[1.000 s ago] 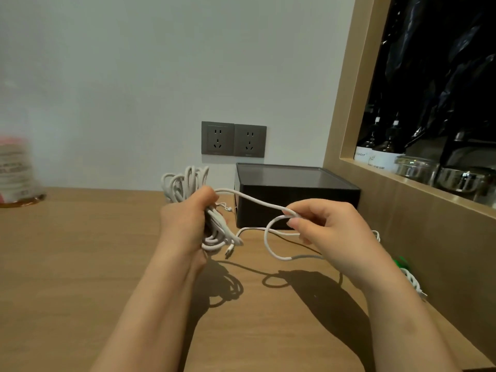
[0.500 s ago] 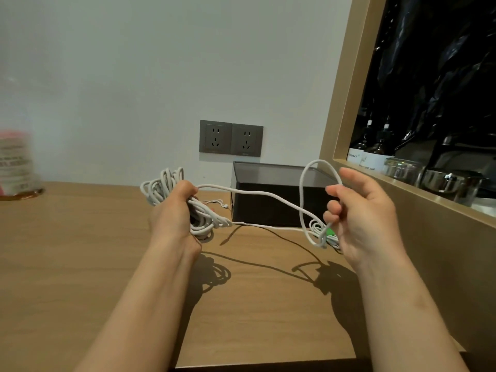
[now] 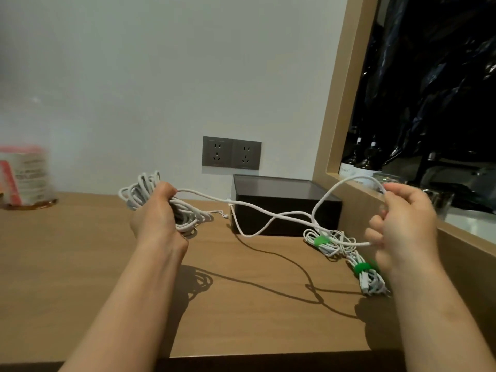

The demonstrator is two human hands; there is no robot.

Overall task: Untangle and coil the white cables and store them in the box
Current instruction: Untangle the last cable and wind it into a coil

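Evidently the left hand [image 3: 157, 213] grips the coiled white cable [image 3: 139, 191], the right hand [image 3: 402, 229] pinches its loose loop [image 3: 335, 188]; pulling wider may snag the green-tied bundles [image 3: 371, 283] beneath the right hand, tightening a knot.

Slack cable [image 3: 276, 215] crosses box [image 3: 281, 187] front.

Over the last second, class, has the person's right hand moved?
Yes. The right hand, pinching the white cable, went rightward: earlier it was in front of the black box; now it is past the box's right end, beside the wooden shelf frame.
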